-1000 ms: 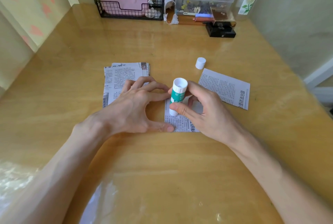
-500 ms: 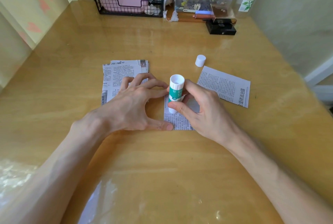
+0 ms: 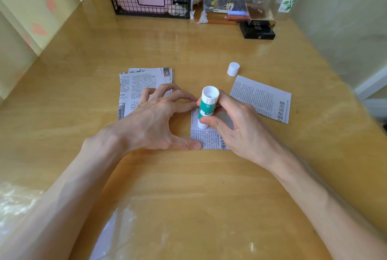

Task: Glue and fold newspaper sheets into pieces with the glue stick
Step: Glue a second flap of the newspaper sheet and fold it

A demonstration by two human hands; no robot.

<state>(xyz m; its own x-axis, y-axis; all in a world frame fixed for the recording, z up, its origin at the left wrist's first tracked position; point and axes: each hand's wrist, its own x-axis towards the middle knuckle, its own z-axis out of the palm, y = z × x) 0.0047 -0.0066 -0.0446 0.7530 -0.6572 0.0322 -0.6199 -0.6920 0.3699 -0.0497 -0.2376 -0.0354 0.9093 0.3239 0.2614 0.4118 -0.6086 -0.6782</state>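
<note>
glue stick (image 3: 206, 107) unmoved on newspaper sheet (image 3: 210, 138) | right grip (image 3: 240, 126) pinching it | left grip (image 3: 155, 122) spread, pressing sheet

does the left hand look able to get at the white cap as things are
Probably not easily: the left hand is pinning the newspaper piece, and the right hand holding the glue stick sits between it and the cap.

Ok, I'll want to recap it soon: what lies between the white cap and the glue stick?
Only bare table: the head view shows nothing between the cap and the glue stick.
</note>
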